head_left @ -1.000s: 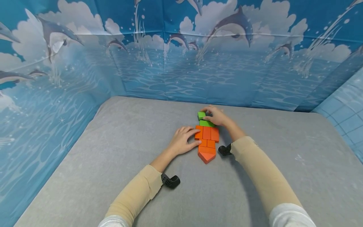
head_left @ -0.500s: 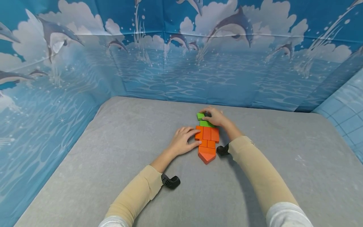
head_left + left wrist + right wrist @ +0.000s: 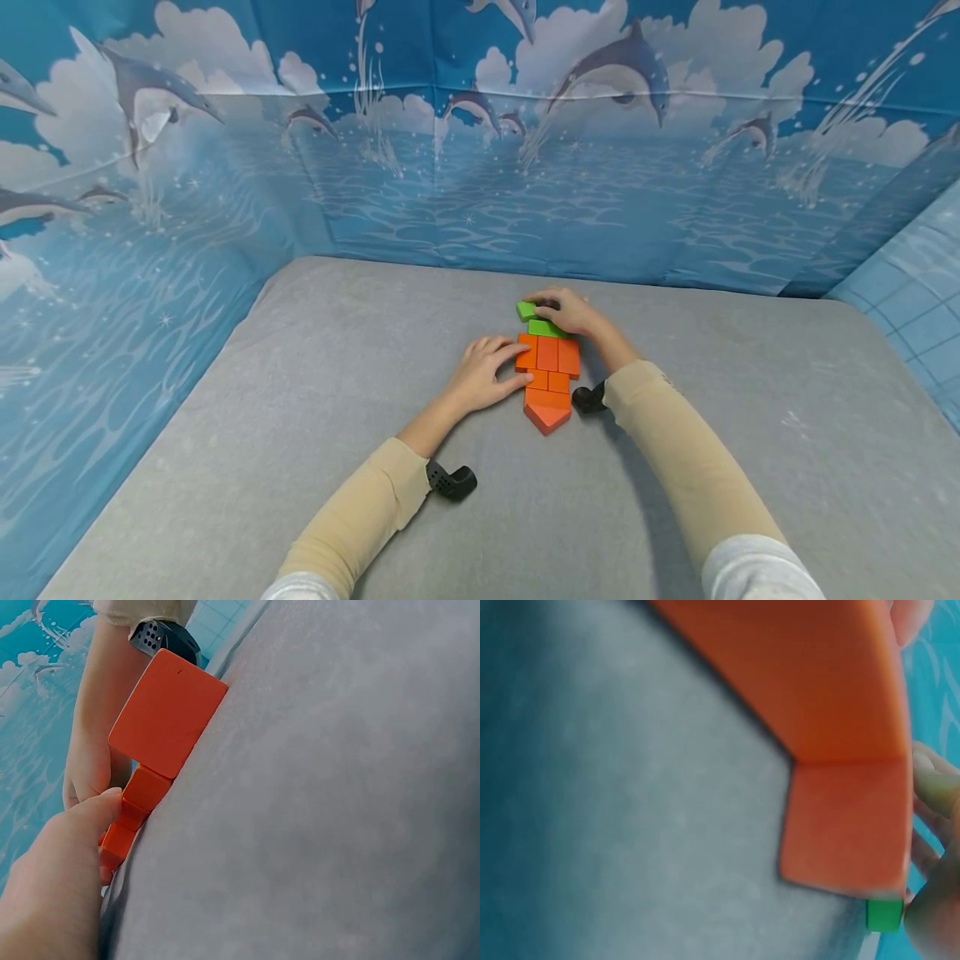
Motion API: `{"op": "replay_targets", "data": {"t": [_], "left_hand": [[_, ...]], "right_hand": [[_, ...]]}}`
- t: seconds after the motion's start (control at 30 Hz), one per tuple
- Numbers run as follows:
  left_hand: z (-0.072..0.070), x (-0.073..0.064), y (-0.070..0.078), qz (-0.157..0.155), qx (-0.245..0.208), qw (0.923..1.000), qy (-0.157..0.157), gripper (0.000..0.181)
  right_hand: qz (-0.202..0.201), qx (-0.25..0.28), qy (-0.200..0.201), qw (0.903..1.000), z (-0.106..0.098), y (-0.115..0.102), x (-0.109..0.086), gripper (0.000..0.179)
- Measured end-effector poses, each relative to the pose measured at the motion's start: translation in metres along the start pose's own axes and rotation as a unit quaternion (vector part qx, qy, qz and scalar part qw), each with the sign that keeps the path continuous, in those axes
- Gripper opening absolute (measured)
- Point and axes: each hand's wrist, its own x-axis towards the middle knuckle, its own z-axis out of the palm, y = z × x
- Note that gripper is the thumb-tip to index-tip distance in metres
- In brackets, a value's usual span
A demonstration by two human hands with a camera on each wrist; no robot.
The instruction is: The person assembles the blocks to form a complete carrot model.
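Observation:
Orange blocks (image 3: pixel 548 354) lie joined in a flat figure, with a pointed orange block (image 3: pixel 547 417) at the near end and a flat green block (image 3: pixel 545 328) at the far end. My left hand (image 3: pixel 480 379) rests along the figure's left side, thumb and fingertips touching its edge with the fingers spread. Beyond the flat green block, my right hand (image 3: pixel 572 313) pinches a small green block (image 3: pixel 527 312), which sits turned at an angle, left of centre. In the left wrist view my left thumb (image 3: pixel 97 810) meets an orange side. Part of the small green block is hidden behind fingertips.
A grey cloth-covered surface (image 3: pixel 360 350) lies under everything. Behind it and to the left hangs a blue dolphin-print curtain (image 3: pixel 480 192). Black wrist devices (image 3: pixel 452 482) stick out below both forearms.
The small green block has shifted slightly left and toward me and turned, with the right hand's fingers moving along. My left hand and the orange blocks have hardly moved.

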Motion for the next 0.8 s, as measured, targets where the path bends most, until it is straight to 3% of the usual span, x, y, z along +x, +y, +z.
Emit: {"op": "replay_targets", "data": {"t": [0.8], "left_hand": [[0.0006, 0.0005, 0.0001, -0.004, 0.004, 1.0000, -0.003, 0.052]], "right_hand": [[-0.042, 0.010, -0.011, 0.9990, 0.0013, 0.0028, -0.0022, 0.032]]}}
